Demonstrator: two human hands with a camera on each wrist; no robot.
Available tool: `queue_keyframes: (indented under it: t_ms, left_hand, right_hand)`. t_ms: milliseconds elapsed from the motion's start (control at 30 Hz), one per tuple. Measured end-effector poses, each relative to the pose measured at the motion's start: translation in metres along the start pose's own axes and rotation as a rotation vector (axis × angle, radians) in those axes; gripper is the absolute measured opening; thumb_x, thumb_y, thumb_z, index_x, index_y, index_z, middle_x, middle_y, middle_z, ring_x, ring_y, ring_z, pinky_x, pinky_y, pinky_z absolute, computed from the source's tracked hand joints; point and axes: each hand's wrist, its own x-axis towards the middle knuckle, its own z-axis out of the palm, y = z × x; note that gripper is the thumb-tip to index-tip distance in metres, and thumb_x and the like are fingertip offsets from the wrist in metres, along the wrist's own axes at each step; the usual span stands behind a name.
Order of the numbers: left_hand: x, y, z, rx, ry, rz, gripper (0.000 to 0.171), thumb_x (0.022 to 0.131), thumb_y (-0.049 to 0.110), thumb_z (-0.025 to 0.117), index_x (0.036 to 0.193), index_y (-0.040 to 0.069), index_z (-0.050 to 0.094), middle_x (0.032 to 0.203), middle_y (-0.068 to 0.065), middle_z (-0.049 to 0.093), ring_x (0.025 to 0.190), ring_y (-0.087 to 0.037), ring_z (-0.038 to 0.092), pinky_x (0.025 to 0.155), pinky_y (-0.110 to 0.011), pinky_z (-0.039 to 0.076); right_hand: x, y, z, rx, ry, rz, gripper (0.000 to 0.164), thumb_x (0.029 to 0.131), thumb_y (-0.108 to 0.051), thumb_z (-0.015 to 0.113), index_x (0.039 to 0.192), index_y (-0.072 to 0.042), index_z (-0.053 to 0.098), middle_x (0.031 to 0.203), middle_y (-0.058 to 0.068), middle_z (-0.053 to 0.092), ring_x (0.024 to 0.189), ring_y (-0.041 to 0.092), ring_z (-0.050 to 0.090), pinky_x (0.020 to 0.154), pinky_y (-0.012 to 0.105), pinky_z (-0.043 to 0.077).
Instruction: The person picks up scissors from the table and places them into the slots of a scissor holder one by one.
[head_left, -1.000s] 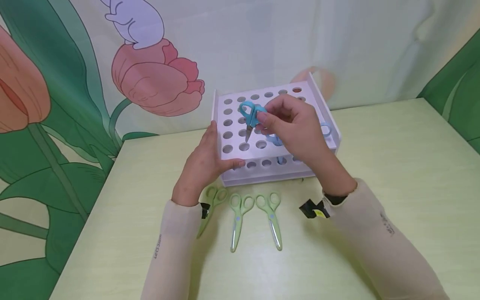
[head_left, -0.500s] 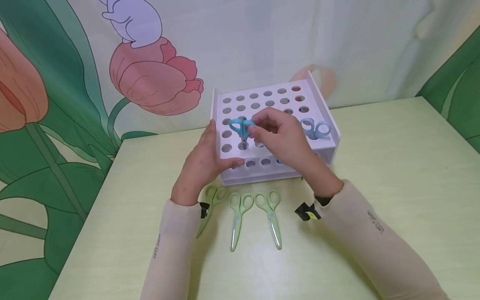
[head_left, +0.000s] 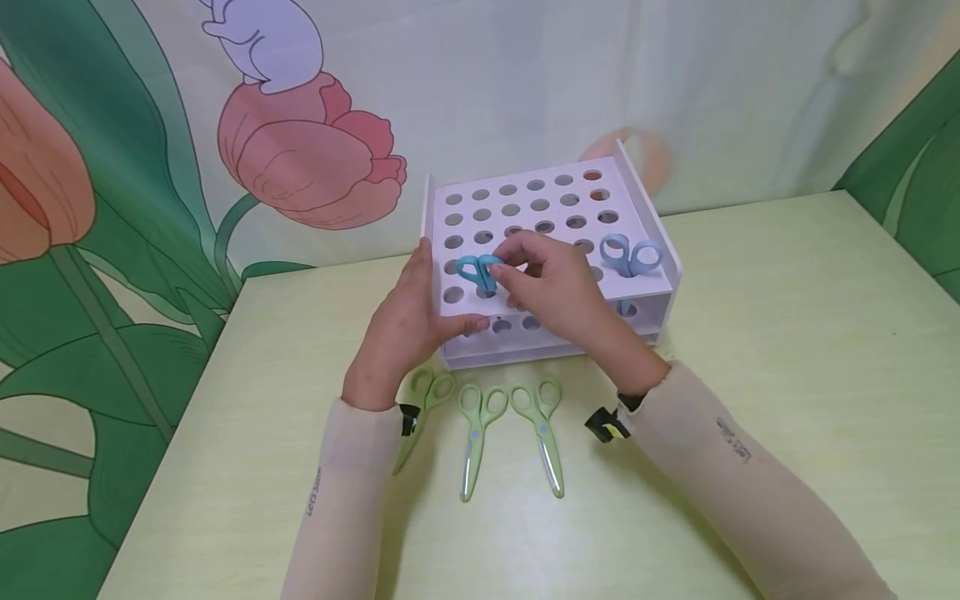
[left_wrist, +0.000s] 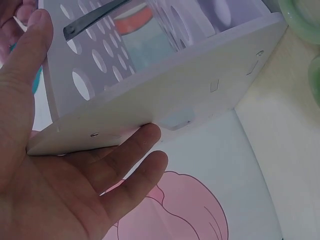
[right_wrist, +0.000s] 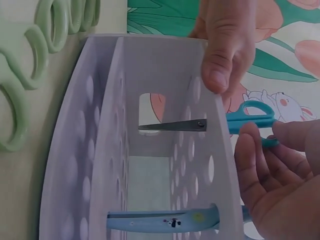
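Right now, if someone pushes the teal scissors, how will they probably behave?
The teal scissors are probably stiff, since their blade looks metallic. They seem light, being small beside the right hand. A push may tilt them, because the blade looks narrower than the holes in the white rack.

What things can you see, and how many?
Rack: one, white, on the table.
Teal scissors: one, teal, blade through a rack hole.
Blue scissors: apparently two, pale blue, in rack holes.
Green scissors: three, green, on the table.
Table: one, pale yellow-green, under the rack.
Backdrop: one, white with coloured print, behind the table.
Wrist gear: two, black, at the cuffs.
Sleeves: two, beige, on the arms.
Left hand: one, gripping the rack's left side.
Right hand: one, pinching the teal scissors.
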Motion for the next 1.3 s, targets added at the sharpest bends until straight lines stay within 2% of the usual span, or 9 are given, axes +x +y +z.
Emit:
queue_keyframes:
  t_ms: [133,400,533,600,767,867,1033,1200,1300]
  left_hand:
    - [0.0001,0.0000,0.0003,0.008,0.003,0.003,0.128,0.077,0.045,0.087,0.162,0.007,0.000,0.165,-0.008,0.020,0.117,-0.026,0.050,0.094,-0.040,0.046]
    - [0.0000,0.0004,-0.0003,0.016,0.007,0.008,0.127,0.078,0.045,0.087,0.162,0.006,0.001,0.165,-0.009,0.020,0.117,-0.027,0.051,0.093,-0.041,0.046]
    - [-0.0002,-0.0007,-0.0008,0.010,0.010,0.014,0.127,0.077,0.045,0.088,0.163,0.007,0.001,0.164,-0.010,0.021,0.118,-0.028,0.050,0.094,-0.042,0.045]
    - [-0.0004,-0.0014,-0.0004,0.007,0.014,0.015,0.127,0.077,0.045,0.088,0.162,0.007,0.002,0.164,-0.010,0.022,0.120,-0.028,0.050,0.096,-0.042,0.044]
    - [-0.0008,-0.0005,0.0007,0.000,0.013,0.002,0.128,0.077,0.046,0.088,0.162,0.006,0.002,0.165,-0.010,0.021,0.123,-0.028,0.048,0.098,-0.042,0.043]
    - [-0.0009,0.0005,0.0006,-0.002,0.009,-0.009,0.128,0.077,0.046,0.088,0.162,0.007,0.002,0.165,-0.010,0.020,0.124,-0.028,0.048,0.099,-0.041,0.042]
    - [-0.0007,0.0014,-0.0001,-0.006,0.008,-0.020,0.128,0.077,0.046,0.088,0.163,0.008,0.001,0.165,-0.010,0.020,0.123,-0.030,0.049,0.099,-0.042,0.043]
    - [-0.0011,0.0022,0.0000,-0.015,0.009,-0.013,0.127,0.077,0.045,0.088,0.163,0.007,0.002,0.164,-0.010,0.022,0.121,-0.030,0.050,0.098,-0.041,0.044]
    - [-0.0011,0.0023,0.0005,-0.016,0.008,-0.015,0.127,0.077,0.045,0.088,0.163,0.007,0.003,0.164,-0.010,0.022,0.119,-0.028,0.050,0.097,-0.041,0.044]
  right_hand:
    - [0.0005,0.0033,0.0021,-0.021,0.008,0.023,0.005,0.095,-0.011,0.070,0.100,-0.008,0.070,0.085,0.007,0.068,0.056,0.023,0.058,0.050,0.031,0.047]
    - [0.0019,0.0041,0.0038,-0.100,0.055,0.038,0.006,0.093,-0.013,0.074,0.098,-0.009,0.074,0.092,-0.001,0.074,0.093,0.018,0.062,0.078,0.036,0.045]
    - [0.0023,0.0046,0.0063,-0.120,0.047,0.076,0.008,0.093,-0.015,0.074,0.099,-0.010,0.074,0.095,-0.001,0.074,0.092,0.018,0.062,0.077,0.036,0.045]
    - [0.0020,0.0055,0.0078,-0.144,0.030,0.085,0.009,0.094,-0.017,0.074,0.100,-0.010,0.074,0.094,-0.002,0.074,0.087,0.019,0.063,0.073,0.035,0.046]
    - [0.0009,0.0069,0.0090,-0.217,0.006,0.044,0.009,0.093,-0.016,0.074,0.099,-0.010,0.073,0.093,0.000,0.073,0.082,0.019,0.063,0.070,0.035,0.045]
    - [0.0012,0.0064,0.0086,-0.245,0.001,0.027,0.009,0.093,-0.015,0.073,0.101,-0.010,0.073,0.096,0.002,0.074,0.088,0.019,0.063,0.074,0.036,0.044]
    - [0.0014,0.0051,0.0081,-0.279,-0.013,0.045,0.016,0.094,-0.015,0.071,0.108,-0.010,0.073,0.100,0.003,0.074,0.096,0.020,0.064,0.080,0.038,0.044]
    - [0.0005,0.0045,0.0079,-0.310,-0.016,0.053,0.025,0.094,-0.017,0.070,0.119,-0.010,0.071,0.104,0.004,0.074,0.089,0.021,0.063,0.075,0.038,0.043]
    - [-0.0010,0.0048,0.0080,-0.321,-0.021,0.047,0.029,0.095,-0.017,0.068,0.123,-0.009,0.070,0.112,0.005,0.073,0.089,0.021,0.064,0.076,0.038,0.045]
